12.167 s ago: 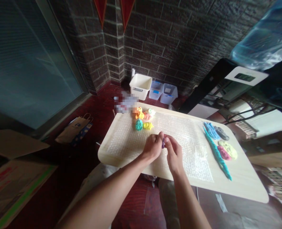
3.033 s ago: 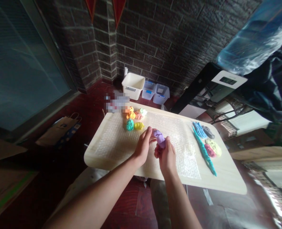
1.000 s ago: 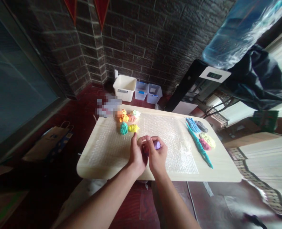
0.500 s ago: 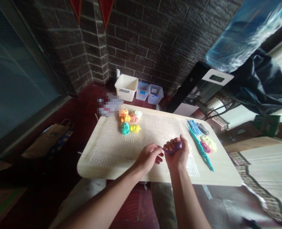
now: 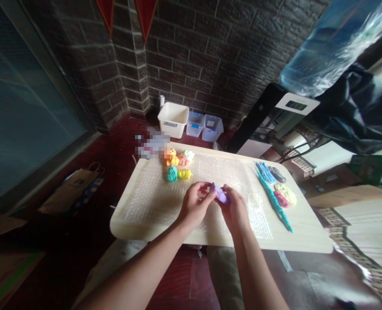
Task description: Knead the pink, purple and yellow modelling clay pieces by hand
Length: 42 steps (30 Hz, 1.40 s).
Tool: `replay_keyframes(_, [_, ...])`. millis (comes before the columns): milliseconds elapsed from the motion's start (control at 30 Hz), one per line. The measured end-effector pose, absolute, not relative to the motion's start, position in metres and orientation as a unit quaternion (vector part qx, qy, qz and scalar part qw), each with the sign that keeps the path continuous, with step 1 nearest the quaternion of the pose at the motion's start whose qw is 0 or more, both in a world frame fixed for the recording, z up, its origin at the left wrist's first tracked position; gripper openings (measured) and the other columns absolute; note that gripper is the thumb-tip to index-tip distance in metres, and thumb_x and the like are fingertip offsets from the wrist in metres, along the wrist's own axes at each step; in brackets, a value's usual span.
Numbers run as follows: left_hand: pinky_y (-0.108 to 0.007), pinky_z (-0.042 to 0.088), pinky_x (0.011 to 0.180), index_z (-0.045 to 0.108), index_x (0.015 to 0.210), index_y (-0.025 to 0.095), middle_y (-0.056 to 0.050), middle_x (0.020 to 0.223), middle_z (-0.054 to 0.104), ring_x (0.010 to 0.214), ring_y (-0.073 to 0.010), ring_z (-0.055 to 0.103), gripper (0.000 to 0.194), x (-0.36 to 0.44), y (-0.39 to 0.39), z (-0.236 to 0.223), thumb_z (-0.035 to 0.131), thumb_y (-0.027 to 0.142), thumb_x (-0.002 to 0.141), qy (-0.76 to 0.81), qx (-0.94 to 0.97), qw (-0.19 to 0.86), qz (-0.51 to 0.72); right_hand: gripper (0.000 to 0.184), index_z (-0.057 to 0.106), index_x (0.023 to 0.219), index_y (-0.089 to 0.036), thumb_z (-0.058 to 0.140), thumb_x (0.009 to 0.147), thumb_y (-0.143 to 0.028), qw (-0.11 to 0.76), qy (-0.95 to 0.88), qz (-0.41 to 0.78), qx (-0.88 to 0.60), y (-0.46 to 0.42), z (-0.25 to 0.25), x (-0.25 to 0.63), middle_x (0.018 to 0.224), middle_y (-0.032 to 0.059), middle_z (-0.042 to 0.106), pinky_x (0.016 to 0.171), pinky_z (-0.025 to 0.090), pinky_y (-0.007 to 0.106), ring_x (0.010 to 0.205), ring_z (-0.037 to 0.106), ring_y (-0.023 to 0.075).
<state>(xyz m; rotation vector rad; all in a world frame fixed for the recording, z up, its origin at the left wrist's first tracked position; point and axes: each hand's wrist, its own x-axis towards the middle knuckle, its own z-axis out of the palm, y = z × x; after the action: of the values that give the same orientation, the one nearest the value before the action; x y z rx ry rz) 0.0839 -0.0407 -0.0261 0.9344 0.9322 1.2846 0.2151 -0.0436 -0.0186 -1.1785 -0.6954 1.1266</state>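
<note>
A lump of purple modelling clay (image 5: 221, 195) is held between my two hands above the bubble wrap (image 5: 158, 198). My left hand (image 5: 195, 202) pinches its left end between thumb and fingers. On the other end, my right hand (image 5: 234, 209) has its fingers closed around the clay. Beyond my hands, at the far left of the table, sit lumps of teal clay (image 5: 172, 174), yellow clay (image 5: 184, 174), orange clay (image 5: 172, 160), peach clay (image 5: 183, 160) and pale green clay (image 5: 188, 154).
To the right lie a long teal roll (image 5: 274, 200), blue clay (image 5: 266, 172), grey clay (image 5: 277, 174), pink clay (image 5: 281, 199) and pale yellow clay (image 5: 286, 193) on the wooden table (image 5: 307, 237). Behind the table stand a white bin (image 5: 172, 129) and two clear boxes.
My right hand has turned from palm-up, wrapped round the purple clay, to gripping it at its right end. My left fingers now pinch its other end, and more clay shows.
</note>
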Motion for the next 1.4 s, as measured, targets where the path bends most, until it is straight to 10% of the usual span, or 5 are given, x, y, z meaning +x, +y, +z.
replay_keyframes(467, [-0.039,0.056,0.095,0.080,0.111,0.028,-0.009,0.113,0.079,0.099,-0.0257,0.073,0.026,0.076,-0.051,-0.010,0.075,0.020,0.087,0.413,0.527,0.521,0.530,0.030,0.075,0.114,-0.024,0.070,0.095,-0.047,0.519,-0.558,0.285,-0.581,-0.062,-0.007,0.197,0.091,0.0054,0.079,0.075,0.050,0.035,0.081,0.070,0.0254])
replay_keyframes(633, [-0.037,0.059,0.091,0.072,0.126,0.026,-0.009,0.117,0.078,0.100,-0.0247,0.075,0.041,0.077,-0.054,-0.009,0.071,0.016,0.086,0.371,0.521,0.564,0.522,0.032,0.074,0.104,-0.023,0.083,0.085,-0.047,0.582,-0.469,0.362,-0.557,-0.056,-0.012,0.203,0.072,-0.0013,0.069,0.060,0.046,0.029,0.062,0.060,0.0170])
replay_keyframes(933, [-0.030,0.052,0.076,0.072,0.091,0.021,-0.007,0.097,0.076,0.092,-0.0220,0.070,0.009,0.076,-0.043,-0.018,0.064,0.024,0.089,0.449,0.472,0.533,0.539,0.057,0.060,0.050,-0.020,0.076,0.089,-0.059,0.584,-0.450,0.284,-0.613,-0.060,-0.015,0.208,0.046,-0.0009,0.056,0.049,0.035,0.028,0.044,0.047,0.0121])
replay_keyframes(1233, [-0.027,0.051,0.065,0.072,0.087,0.019,-0.004,0.086,0.072,0.081,-0.0193,0.066,0.016,0.077,-0.042,-0.017,0.062,0.031,0.088,0.439,0.461,0.577,0.513,0.046,0.076,0.087,-0.018,0.056,0.103,-0.058,0.510,-0.552,0.241,-0.615,-0.059,-0.011,0.205,0.068,0.0032,0.068,0.057,0.045,0.028,0.059,0.061,0.0159])
replay_keyframes(1400, [-0.026,0.051,0.065,0.071,0.085,0.019,-0.003,0.083,0.071,0.079,-0.0176,0.065,0.017,0.076,-0.042,-0.019,0.060,0.031,0.087,0.447,0.460,0.579,0.503,0.055,0.059,0.062,-0.020,0.060,0.100,-0.060,0.518,-0.519,0.269,-0.624,-0.059,-0.013,0.203,0.049,-0.0040,0.048,0.048,0.032,0.027,0.045,0.044,0.0115])
